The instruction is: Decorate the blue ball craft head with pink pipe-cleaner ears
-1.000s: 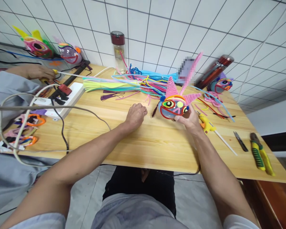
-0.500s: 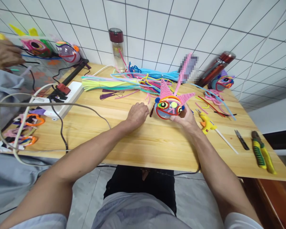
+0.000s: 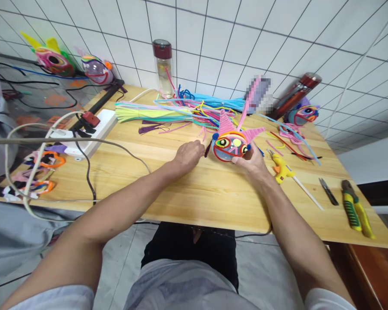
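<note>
My right hand (image 3: pixel 252 160) grips the right side of a clear ball decorated as an animal face (image 3: pixel 228 148). Its pink ears, colourful eyes and red outline look made of pipe cleaners, and a long pink strip rises from its top. On the ball's left hangs a dark tassel (image 3: pixel 208 149). Just left of that tassel is my left hand (image 3: pixel 189 157), its fingers curled together; whatever they may hold is hidden. Behind the ball lie bundles of coloured pipe cleaners (image 3: pixel 155 113).
Right of the ball lie a yellow glue gun (image 3: pixel 282 168), a small cutter (image 3: pixel 328 191) and green-yellow pliers (image 3: pixel 355 209). A bottle (image 3: pixel 162 66) stands by the wall. At left are a power strip (image 3: pixel 93 133), loose cables and a co-worker's grey sleeve (image 3: pixel 0 133).
The view has shifted slightly. My left hand has turned a little, its fingers nearer the tassel. The co-worker's hand at the upper left has gone out of view. My right hand keeps its grip.
</note>
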### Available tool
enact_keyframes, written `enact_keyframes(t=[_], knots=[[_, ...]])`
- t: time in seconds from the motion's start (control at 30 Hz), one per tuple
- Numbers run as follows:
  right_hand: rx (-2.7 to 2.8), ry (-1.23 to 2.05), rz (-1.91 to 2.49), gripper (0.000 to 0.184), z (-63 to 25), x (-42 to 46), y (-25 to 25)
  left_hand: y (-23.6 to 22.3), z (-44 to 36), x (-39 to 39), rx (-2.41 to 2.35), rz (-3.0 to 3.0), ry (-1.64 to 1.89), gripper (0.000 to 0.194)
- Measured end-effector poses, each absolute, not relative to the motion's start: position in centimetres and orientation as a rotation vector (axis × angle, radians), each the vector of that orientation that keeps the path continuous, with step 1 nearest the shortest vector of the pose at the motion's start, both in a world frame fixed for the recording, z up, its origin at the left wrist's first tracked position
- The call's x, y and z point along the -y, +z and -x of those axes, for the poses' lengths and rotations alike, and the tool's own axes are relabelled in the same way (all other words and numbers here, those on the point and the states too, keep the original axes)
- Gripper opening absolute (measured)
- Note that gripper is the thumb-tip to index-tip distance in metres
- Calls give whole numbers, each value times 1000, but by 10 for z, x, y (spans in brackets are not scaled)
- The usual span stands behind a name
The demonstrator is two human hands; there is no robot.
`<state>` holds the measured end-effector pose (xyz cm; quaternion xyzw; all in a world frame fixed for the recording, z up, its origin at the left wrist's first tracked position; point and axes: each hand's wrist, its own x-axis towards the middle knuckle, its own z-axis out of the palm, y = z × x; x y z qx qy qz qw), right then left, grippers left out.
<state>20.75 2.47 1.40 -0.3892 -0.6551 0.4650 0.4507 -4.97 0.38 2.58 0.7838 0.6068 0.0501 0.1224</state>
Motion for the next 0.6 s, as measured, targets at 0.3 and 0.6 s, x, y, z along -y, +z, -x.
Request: enact_keyframes(t=[0.3,0.6], knots=[[1616,1160,998,88,-206,-24,11,14,51,-10,-1951,-2082,441,32],[1664,1158,1218,97,-193,-23,6,-3,73,-33,-1565,-1400,1272,12]])
